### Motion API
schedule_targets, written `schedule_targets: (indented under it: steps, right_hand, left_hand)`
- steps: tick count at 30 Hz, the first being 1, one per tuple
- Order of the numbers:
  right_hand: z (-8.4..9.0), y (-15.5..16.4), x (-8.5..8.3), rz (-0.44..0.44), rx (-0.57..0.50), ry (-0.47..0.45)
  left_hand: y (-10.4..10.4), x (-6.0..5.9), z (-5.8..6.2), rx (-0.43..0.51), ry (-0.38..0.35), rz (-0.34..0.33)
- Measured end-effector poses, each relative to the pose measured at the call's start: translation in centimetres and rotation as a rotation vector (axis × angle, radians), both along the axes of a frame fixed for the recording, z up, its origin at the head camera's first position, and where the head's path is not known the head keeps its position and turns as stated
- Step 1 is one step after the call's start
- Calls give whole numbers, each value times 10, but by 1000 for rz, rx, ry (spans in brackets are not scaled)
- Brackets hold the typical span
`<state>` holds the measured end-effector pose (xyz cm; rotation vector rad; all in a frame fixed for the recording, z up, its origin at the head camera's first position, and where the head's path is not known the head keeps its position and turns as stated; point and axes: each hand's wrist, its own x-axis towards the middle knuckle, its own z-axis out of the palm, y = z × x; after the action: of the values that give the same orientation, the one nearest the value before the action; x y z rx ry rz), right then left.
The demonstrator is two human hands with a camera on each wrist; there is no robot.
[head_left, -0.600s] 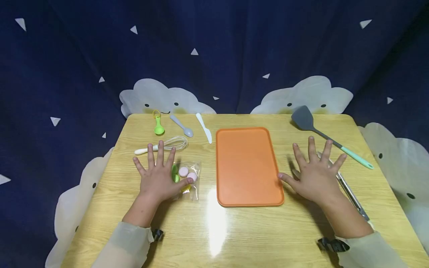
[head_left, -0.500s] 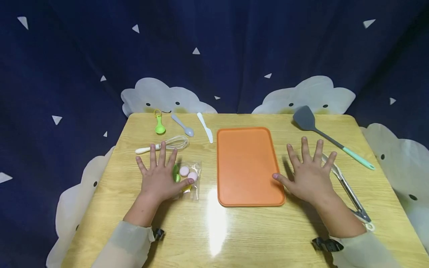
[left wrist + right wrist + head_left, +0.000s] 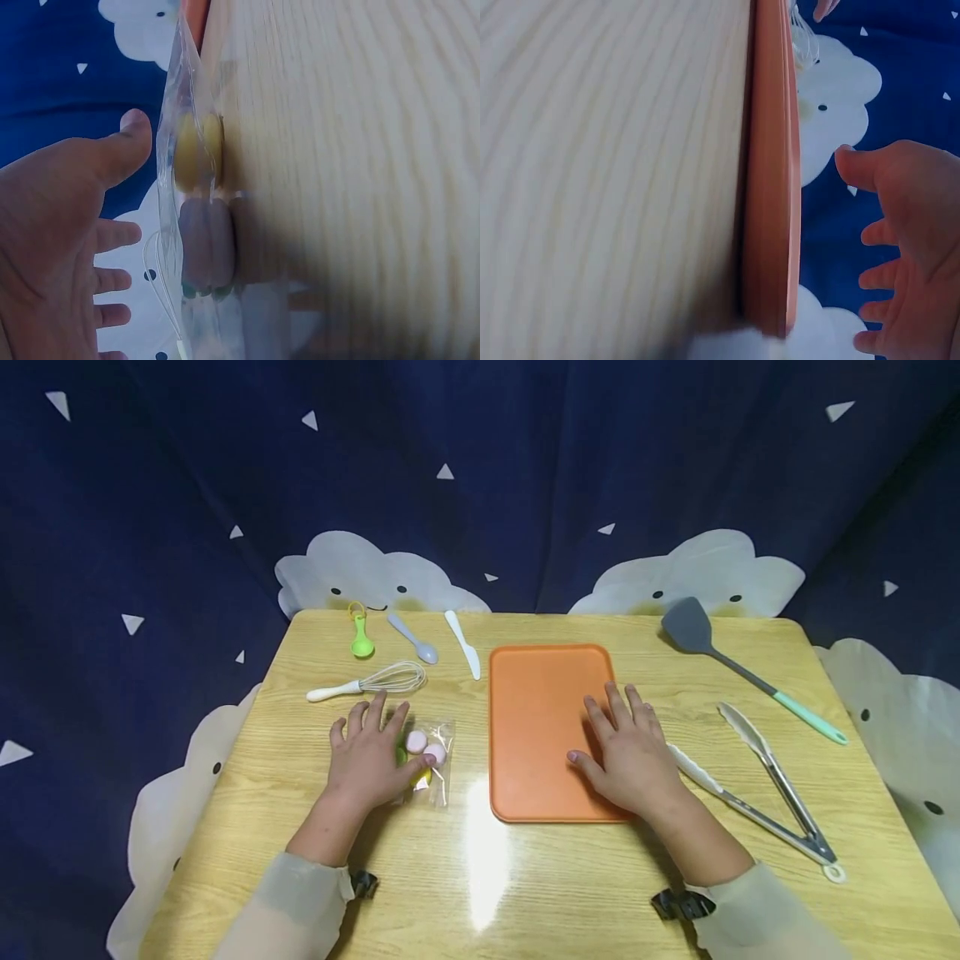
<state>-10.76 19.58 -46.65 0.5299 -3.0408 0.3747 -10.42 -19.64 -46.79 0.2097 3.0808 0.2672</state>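
orange tray [image 3: 540, 727] under the flat right hand [image 3: 630, 756] — left hand [image 3: 367, 756], fingers relaxed, over the candy bag [image 3: 429, 752].

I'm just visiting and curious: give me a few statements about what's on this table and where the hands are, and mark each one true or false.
1. The right hand is over the orange tray. True.
2. The left hand is at the clear bag of sweets. True.
3. The tongs lie on the tray. False: they lie on the table, right of the tray.
4. The whisk lies right of the tray. False: it lies left of it.
5. The spatula has a grey blade. True.
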Motion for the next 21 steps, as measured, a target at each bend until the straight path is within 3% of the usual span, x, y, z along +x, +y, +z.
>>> schedule_targets:
  steps: [14, 21]
  right_hand:
    - [-4, -56, -5, 72, -55, 11]
    - [-6, -84, -14, 112, -132, -10]
  left_hand:
    - [8, -8, 0, 103, 33, -16]
    - [13, -15, -1, 138, 53, -25]
